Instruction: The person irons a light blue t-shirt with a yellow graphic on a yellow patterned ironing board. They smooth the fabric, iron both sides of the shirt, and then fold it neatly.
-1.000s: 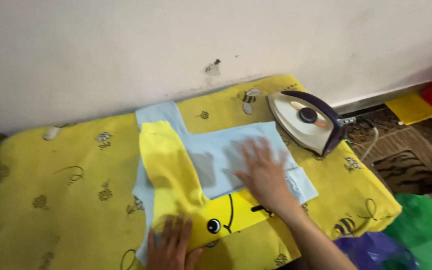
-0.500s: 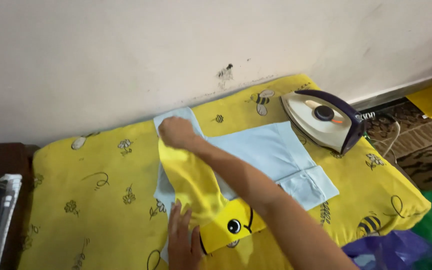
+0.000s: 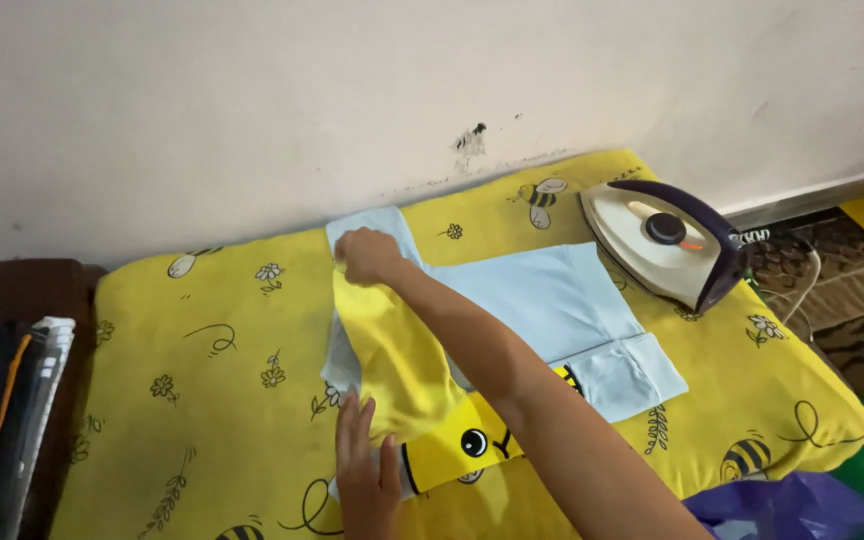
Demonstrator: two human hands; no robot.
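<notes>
Since the frame half a second earlier, little has shifted: the right hand (image 3: 370, 256) remains at the far upper corner of the garment and the left hand (image 3: 365, 470) remains at its near edge; the view has closed in slightly.

Right hand: reaches across the garment with the forearm lying over it, and its grip is closed, fingers pinching the top of the yellow folded panel (image 3: 392, 350) where it meets the pale blue cloth.

Left hand: lies flat with fingers extended, grip open, pressing the lower left edge of the garment against the padded surface.

Garment: a small pale blue and yellow cloth shirt (image 3: 552, 300), laid flat near the middle of the yellow padded ironing surface printed with bees and flowers (image 3: 192, 400). A cartoon eye print shows on its lower yellow part, just beside the right forearm.

Surroundings: a cream and dark purple electric iron (image 3: 667, 240) rests on the far right corner of the surface, well apart from both hands. A stack of folded dark clothes (image 3: 2, 400) sits at the left edge. A white wall (image 3: 252, 100) runs behind.
</notes>
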